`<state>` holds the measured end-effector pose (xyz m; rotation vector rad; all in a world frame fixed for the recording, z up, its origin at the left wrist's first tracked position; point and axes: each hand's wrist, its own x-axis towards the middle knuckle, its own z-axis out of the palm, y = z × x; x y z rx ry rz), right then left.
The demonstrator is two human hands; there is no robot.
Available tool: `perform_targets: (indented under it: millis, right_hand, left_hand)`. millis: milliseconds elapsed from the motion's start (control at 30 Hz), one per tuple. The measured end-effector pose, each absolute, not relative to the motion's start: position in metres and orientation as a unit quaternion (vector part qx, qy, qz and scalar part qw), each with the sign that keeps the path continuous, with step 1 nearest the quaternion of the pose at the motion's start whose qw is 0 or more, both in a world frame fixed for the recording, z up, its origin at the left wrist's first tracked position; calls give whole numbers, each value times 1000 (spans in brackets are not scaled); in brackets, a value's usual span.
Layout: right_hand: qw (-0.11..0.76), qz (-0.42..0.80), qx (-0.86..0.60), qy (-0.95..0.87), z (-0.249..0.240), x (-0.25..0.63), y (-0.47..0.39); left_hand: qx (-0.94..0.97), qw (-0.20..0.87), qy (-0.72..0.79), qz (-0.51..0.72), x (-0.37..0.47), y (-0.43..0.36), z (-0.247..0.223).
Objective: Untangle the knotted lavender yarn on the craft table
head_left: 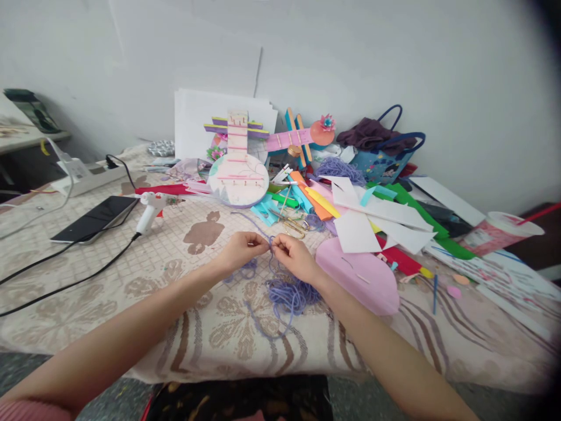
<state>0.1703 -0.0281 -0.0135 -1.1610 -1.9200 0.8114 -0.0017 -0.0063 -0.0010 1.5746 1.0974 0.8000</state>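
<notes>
My left hand (242, 249) and my right hand (294, 256) meet over the patterned tablecloth (197, 327), both pinching a strand of purple yarn (268, 244) between their fingertips. A loose tangle of the same purple yarn (289, 293) lies on the cloth just below my right hand, and a small loop of it (248, 271) rests under my left hand. A pink foam shape (359, 275) lies to the right of my right wrist.
A foam craft model (239, 169) stands behind the hands, with gold scissors (293, 225) and a heap of coloured foam and paper scraps (372, 216) to the right. A glue gun (149, 211), phone (94, 217) and power strip (85, 175) sit left. A paper cup (499, 231) lies far right.
</notes>
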Motion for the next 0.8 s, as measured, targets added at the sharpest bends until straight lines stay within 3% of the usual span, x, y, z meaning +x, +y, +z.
perform_targets:
  millis: [800]
  right_hand:
    - [338,355,-442,-751,-11,173,-27]
  left_hand:
    - [689,506,413,313,-8,2,-9]
